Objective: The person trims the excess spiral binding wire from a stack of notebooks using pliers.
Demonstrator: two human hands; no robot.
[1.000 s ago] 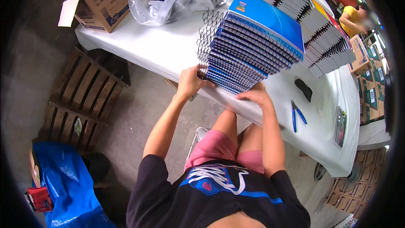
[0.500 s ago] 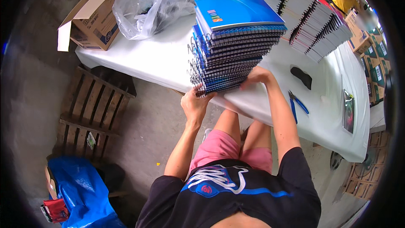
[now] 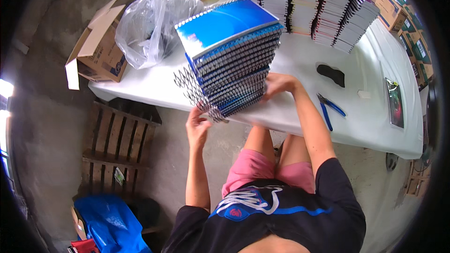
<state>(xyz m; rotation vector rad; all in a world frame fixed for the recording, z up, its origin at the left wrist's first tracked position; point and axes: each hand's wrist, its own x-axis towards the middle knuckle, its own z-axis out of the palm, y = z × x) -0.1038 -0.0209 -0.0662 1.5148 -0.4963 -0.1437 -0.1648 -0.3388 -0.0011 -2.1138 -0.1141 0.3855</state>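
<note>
One tall stack of spiral-bound notebooks (image 3: 236, 63), topped by a blue cover, stands between a person's left hand (image 3: 197, 126) and right hand (image 3: 280, 84) on a white-covered table (image 3: 295, 58). Its long axis rises above the grip, with both hands at the lower layers. Wire coils (image 3: 190, 92) jut from the stack's left side, at the left hand's fingertips and across the stack from the right, making the left hand the nearer. The left fingers are partly curled, thumb apart; whether they pinch any wire cannot be told. The right hand's fingertips are hidden against the stack's right side, leaving its hold unclear. Right of the grip lie blue-handled pliers (image 3: 326, 110) and a dark flat piece (image 3: 331, 74); beyond it stand more notebook stacks (image 3: 300, 9).
</note>
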